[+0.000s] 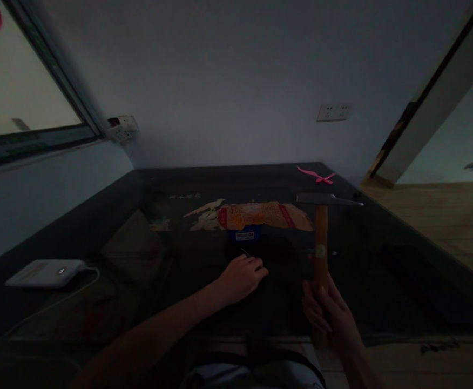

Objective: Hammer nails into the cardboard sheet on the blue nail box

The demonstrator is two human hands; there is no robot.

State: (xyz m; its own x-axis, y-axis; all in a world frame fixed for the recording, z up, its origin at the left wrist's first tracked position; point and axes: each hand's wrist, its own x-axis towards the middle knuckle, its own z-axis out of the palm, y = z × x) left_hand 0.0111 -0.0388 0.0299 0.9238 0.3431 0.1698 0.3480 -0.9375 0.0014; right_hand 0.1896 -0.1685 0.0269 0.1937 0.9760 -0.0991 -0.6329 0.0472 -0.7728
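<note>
My right hand (329, 310) is wrapped round the wooden handle of a hammer (321, 243). The hammer stands upright, its dark metal head at the top with a tapered end to the right. My left hand (242, 278) rests low over the dark table, fingers curled. A thin, nail-like piece (245, 252) shows at its fingertips; the dim light hides its full shape. Just beyond lies a small blue box or packet (245, 234) with a white label. Behind that is a torn orange-brown strip (256, 214) with red bands.
A white power bank (46, 273) with a cable lies on the table (204, 181) at left. A pink ribbon (319, 176) is at the far right corner. Wall sockets (333, 112) sit above the table. A window stands at left, and wooden flooring (434, 221) shows at right.
</note>
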